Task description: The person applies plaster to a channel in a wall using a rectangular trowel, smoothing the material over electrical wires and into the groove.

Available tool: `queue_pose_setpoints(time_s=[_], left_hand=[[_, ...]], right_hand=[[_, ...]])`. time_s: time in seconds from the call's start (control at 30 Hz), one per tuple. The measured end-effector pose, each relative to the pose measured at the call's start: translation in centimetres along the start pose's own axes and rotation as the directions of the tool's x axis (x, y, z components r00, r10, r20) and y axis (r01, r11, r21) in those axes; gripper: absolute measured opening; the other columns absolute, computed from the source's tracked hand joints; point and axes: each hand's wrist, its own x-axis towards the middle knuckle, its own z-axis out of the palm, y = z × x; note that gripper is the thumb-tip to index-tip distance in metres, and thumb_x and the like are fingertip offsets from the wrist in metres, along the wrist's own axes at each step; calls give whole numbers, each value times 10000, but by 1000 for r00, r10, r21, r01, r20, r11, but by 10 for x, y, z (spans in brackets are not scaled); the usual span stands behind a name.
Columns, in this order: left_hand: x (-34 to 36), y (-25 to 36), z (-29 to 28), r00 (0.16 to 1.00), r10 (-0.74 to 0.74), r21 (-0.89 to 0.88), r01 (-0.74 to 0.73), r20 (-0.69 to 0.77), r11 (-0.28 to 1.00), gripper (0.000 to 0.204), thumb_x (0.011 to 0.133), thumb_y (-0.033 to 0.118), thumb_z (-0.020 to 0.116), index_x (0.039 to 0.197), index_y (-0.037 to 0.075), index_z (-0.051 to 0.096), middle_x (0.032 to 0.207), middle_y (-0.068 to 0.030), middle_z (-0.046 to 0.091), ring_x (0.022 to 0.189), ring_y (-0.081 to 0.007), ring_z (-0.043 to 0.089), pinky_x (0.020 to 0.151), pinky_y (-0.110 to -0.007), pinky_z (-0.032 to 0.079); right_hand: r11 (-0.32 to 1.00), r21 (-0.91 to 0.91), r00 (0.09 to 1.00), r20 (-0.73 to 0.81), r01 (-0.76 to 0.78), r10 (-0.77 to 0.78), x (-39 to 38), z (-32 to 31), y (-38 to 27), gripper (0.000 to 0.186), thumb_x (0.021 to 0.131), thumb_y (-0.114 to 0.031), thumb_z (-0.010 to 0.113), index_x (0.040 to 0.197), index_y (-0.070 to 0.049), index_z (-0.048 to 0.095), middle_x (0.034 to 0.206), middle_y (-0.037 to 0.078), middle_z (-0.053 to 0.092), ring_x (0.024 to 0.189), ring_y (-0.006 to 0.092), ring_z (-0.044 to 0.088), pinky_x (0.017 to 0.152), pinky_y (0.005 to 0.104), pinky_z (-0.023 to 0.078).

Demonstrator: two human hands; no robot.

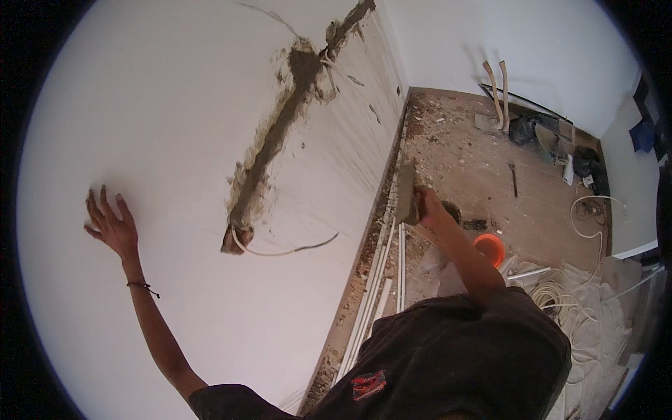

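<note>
Trowel (406,190), seemingly mortar-coated, is gripped by the right hand (428,206) right of the filled groove (269,150), best held level, while the left hand (115,229) is placed, fingers spread, left of that groove.

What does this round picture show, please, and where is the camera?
These are a person's bare hands, not a machine. The picture comes from a wide camera on the head, looking down; straight edges bend. The open left hand seems to rest on the white wall. The right hand grips a flat, grey-brown, plate-shaped tool. Along the wall runs a rough, dark grey-brown band, with a white cable near its lower end. On the dusty brown floor are long white strips and a round orange container.
</note>
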Motion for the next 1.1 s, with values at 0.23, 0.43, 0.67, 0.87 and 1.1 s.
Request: queue_pose_setpoints(time_s=[0.23, 0.43, 0.67, 0.87, 1.1], left_hand=[[87, 109, 69, 996, 46, -48, -43, 71, 998, 431, 958, 388, 480, 1354, 219, 455, 1480, -50, 332, 1383, -278, 281, 1072, -645, 152], [185, 169, 128, 977, 208, 12, -209, 35, 978, 451, 957, 392, 475, 1375, 227, 433, 1493, -52, 302, 1383, -281, 281, 1075, -644, 156], [286, 160, 180, 959, 281, 262, -282, 39, 923, 510, 971, 480, 393, 1426, 256, 342, 1508, -35, 271, 1394, -244, 255, 1063, -639, 209], [286, 154, 182, 960, 266, 331, -280, 87, 901, 522, 974, 506, 360, 1435, 263, 328, 1505, -22, 282, 1398, -214, 248, 1094, -591, 180], [289, 168, 186, 955, 276, 314, -296, 109, 902, 504, 984, 488, 345, 1434, 260, 335, 1511, -28, 283, 1400, -230, 245, 1104, -570, 174]], right_hand=[[998, -68, 929, -369, 0, -26, 16, -10, -60, 380, 945, -303, 495, 1230, -52, 479, 1086, 122, 575, 942, 286, 597, 820, 467, 511], [952, -283, 878, -419, 113, -229, 136, -48, -57, 541, 948, -250, 549, 1397, -128, 275, 1039, 135, 562, 903, 240, 573, 735, 380, 510], [782, -281, 827, 90, 556, -555, 270, 106, -8, 619, 842, -30, 570, 1402, -59, 309, 1184, 123, 521, 1107, 227, 487, 954, 360, 406], [155, -493, 413, 472, 856, -779, 292, 276, 21, 692, 803, -31, 587, 1431, -70, 298, 1084, 223, 439, 982, 387, 447, 876, 449, 391], [-7, -647, 328, 396, 762, -858, 374, 377, -76, 753, 812, -52, 576, 1463, -60, 199, 1175, 292, 399, 1059, 458, 423, 921, 531, 356]])
